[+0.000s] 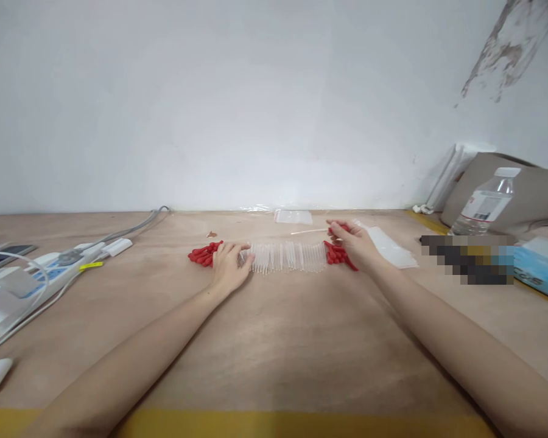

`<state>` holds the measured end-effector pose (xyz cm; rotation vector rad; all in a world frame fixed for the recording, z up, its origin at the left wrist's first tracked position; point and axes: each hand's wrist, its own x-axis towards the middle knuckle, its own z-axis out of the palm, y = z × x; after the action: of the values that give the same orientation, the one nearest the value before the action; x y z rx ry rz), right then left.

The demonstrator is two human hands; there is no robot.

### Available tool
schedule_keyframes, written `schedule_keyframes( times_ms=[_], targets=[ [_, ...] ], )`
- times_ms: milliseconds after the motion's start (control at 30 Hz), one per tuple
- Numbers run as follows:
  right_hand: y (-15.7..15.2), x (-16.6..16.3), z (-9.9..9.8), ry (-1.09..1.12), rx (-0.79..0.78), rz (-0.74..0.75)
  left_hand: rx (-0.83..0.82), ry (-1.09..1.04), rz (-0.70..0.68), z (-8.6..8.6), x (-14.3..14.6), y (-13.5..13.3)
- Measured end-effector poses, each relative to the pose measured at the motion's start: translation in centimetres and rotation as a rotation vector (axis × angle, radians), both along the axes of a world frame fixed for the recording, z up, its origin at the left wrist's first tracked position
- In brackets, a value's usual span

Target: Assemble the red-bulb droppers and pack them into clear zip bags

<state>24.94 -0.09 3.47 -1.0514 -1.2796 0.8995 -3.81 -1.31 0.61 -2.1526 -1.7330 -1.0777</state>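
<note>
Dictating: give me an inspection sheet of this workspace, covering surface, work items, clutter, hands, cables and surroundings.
Surface: brown tabletop, yellow strip along near edge.
Work items: row of thin, pale pieces between left red cluster and right red cluster.
Clutter: bottle and blue pack at right.
Hands: left hand at row's left end, grip unclear; right hand holds a thin stick.
Cables: grey cable runs from power strip toward wall.
Surroundings: pale wall, damaged patch upper right.
</note>
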Motion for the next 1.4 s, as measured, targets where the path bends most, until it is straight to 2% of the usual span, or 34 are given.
schedule_keyframes(
  times_ms=[133,267,333,467,600,767,1100,1400],
  targets=[
    [1.6,2.4,1.7,-0.217,-0.054,-0.097,-0.036,0.109,0.1,0.6,-0.7,0.3],
    [3.7,2.4,1.7,-0.65,-0.173,-0.035,-0.078,0.232,0.119,1.0,-0.7,0.6],
    [4.7,1.4,1.3,-0.769,-0.187,-0.005,-0.089,0.273,0.132,1.1,-0.5,0.9],
    [5.9,-1.7,0.4,-0.858,-0.164,0.016,-0.061,0.296,0.146,1.0,-0.3,1.2],
    [6.0,-4.5,-0.2,-0.93,-0.156,0.03,0.008,0.298,0.105,0.7,-0.1,1.1],
    [6.0,-6.5,-0.9,-0.996,-0.115,0.011,0.023,0.314,0.117,0.4,-0.1,1.2],
    [5.1,-5.3,-2.3,-1.137,-0.048,-0.171,-0.063,0.296,0.148,0.6,-0.3,1.6],
    [5.0,-5.7,-1.7,-1.151,-0.068,-0.298,-0.036,0.297,0.181,0.9,-0.7,1.7]
  ],
)
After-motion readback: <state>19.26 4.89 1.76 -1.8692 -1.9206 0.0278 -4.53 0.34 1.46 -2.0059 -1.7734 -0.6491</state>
